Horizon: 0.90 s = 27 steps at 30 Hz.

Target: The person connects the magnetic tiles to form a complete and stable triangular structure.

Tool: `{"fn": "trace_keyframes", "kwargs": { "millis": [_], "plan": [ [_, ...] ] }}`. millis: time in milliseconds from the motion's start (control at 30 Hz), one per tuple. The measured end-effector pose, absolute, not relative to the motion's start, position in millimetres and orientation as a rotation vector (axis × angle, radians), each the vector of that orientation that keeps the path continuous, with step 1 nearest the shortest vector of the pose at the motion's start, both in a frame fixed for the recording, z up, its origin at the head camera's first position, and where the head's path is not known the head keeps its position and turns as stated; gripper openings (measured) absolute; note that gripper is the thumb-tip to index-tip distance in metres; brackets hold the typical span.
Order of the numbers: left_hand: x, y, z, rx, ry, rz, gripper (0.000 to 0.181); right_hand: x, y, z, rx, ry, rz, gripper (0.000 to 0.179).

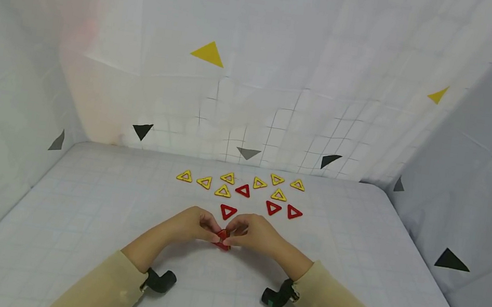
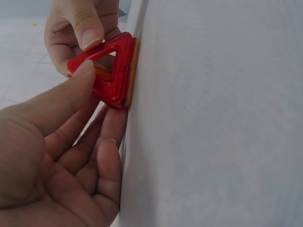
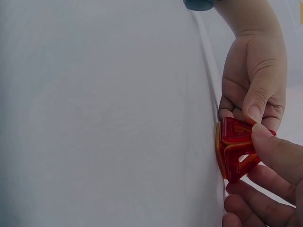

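Observation:
Both hands meet over the table at a small pyramid of red triangle tiles with a yellow tile at its base. My left hand pinches its left side, and my right hand pinches the right side. Seen from the left wrist, a hollow red triangle tile leans above a yellow tile edge, with both thumbs near its top. In the right wrist view two red faces meet along an edge, and the yellow base lies against the table.
Just beyond the hands lies a loose red triangle tile. Farther back are more red tiles and several yellow triangle tiles. The white table is bordered by white cloth walls with triangle marks.

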<state>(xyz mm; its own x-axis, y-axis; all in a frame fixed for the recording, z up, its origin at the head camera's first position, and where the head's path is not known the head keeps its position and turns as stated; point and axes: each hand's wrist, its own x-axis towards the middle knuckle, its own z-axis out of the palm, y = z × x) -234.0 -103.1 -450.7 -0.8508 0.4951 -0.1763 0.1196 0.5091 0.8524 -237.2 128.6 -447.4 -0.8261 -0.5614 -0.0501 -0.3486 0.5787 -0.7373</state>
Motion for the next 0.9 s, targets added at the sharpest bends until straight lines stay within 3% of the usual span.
{"fn": "trace_keyframes", "kwargs": {
  "millis": [567, 900],
  "plan": [
    [-231, -103, -448, 0.481, 2.38, 1.253, 0.012, -236, 132, -444, -0.804, 2.524, -1.059, 0.021],
    [-231, -98, -443, 0.487, 2.329, 1.312, 0.03, -236, 142, -438, -0.78, 2.534, -0.951, 0.016]
  ]
}}
